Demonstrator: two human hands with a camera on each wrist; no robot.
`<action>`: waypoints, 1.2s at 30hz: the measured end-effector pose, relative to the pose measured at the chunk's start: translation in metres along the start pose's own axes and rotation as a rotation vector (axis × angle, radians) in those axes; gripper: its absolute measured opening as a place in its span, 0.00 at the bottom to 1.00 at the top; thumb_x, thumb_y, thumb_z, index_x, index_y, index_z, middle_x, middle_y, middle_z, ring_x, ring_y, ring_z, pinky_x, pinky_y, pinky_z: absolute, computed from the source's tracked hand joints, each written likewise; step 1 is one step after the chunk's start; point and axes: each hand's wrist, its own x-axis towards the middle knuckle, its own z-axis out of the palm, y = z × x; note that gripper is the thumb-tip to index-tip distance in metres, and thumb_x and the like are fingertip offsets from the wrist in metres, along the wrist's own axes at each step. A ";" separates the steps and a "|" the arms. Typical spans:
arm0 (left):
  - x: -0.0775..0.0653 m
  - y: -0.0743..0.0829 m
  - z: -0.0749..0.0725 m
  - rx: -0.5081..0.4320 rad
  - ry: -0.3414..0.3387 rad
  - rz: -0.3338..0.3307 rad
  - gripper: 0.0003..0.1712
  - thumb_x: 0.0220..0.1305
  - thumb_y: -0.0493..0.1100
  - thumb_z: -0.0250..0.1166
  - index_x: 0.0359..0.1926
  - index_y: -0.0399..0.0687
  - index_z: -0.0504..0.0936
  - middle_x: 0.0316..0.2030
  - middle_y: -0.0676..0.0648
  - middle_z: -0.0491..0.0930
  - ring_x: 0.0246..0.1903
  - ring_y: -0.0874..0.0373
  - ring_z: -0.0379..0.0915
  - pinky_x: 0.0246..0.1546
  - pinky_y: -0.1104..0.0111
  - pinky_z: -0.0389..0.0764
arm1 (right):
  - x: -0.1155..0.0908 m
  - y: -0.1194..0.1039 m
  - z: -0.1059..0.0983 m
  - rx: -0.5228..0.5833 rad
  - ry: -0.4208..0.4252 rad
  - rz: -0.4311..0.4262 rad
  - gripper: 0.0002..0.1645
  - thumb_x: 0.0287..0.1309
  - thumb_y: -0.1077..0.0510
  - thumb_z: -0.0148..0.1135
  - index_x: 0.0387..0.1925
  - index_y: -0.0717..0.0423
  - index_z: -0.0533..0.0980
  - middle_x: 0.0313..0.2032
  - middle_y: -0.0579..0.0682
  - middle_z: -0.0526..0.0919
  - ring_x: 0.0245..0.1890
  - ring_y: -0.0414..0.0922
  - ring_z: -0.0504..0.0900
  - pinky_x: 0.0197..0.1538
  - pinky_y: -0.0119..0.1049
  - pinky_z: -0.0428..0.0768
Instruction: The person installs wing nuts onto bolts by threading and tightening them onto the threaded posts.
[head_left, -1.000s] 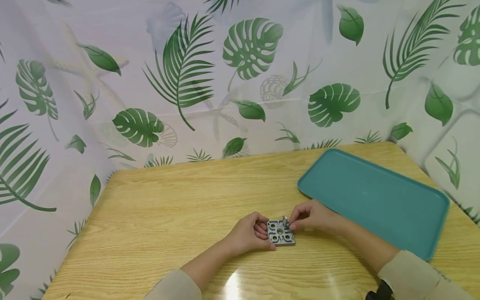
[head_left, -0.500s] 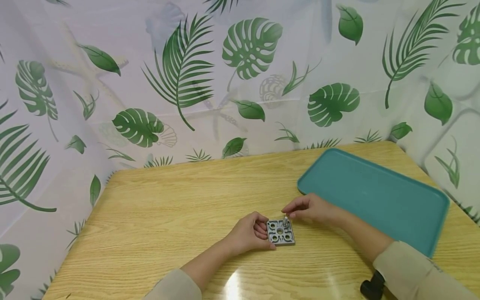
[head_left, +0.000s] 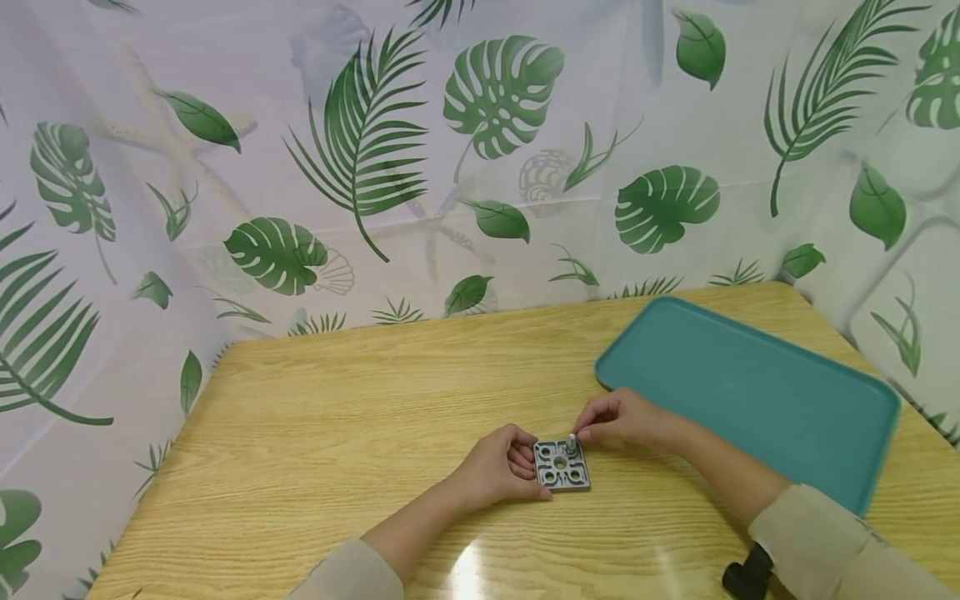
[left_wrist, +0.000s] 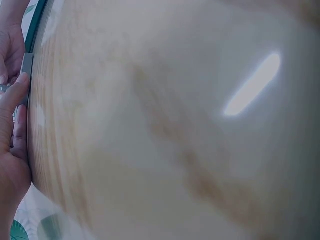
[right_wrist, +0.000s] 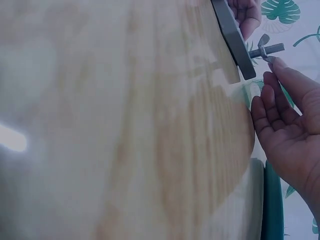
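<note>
A square grey metal plate (head_left: 552,487) with several round holes lies in front of me in the head view. My left hand (head_left: 491,469) grips its left side, thumb along the near edge and fingers at the far side. From the plate's far right corner a threaded bolt (right_wrist: 276,48) sticks up, with a wing nut (right_wrist: 262,45) on it close above the plate. At the bolt, my right hand (head_left: 628,419) pinches one wing of the nut with thumb and finger; its other fingers are curled in. The bolt's lower end is hidden.
A teal tray (head_left: 750,392) lies at the right of the wooden table (head_left: 360,408), behind the right forearm. A leaf-patterned cloth (head_left: 420,150) hangs behind the table. A black device (head_left: 750,573) sits under the right sleeve.
My right hand shifted back and up from the bolt's side, then came slightly right, fingertips at the wing nut. The left hand and plate stayed in place.
</note>
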 end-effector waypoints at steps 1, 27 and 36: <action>0.000 0.000 0.000 0.001 -0.001 0.001 0.35 0.42 0.35 0.78 0.52 0.37 0.71 0.37 0.49 0.73 0.33 0.64 0.75 0.37 0.76 0.82 | -0.001 0.000 0.000 0.002 0.001 0.005 0.11 0.59 0.61 0.63 0.37 0.68 0.81 0.34 0.50 0.85 0.35 0.36 0.80 0.39 0.27 0.78; -0.001 0.001 0.001 0.006 0.000 -0.002 0.36 0.42 0.36 0.78 0.53 0.37 0.71 0.37 0.49 0.74 0.33 0.65 0.75 0.37 0.77 0.81 | -0.002 -0.001 -0.003 -0.031 -0.022 0.054 0.17 0.58 0.59 0.64 0.44 0.68 0.79 0.42 0.61 0.83 0.38 0.33 0.80 0.41 0.27 0.79; 0.000 0.000 0.000 0.003 -0.001 -0.002 0.36 0.42 0.36 0.78 0.53 0.38 0.71 0.37 0.49 0.74 0.33 0.64 0.75 0.37 0.76 0.82 | 0.002 0.001 -0.002 -0.058 -0.036 -0.023 0.14 0.59 0.59 0.63 0.42 0.67 0.81 0.41 0.58 0.84 0.39 0.33 0.80 0.42 0.27 0.79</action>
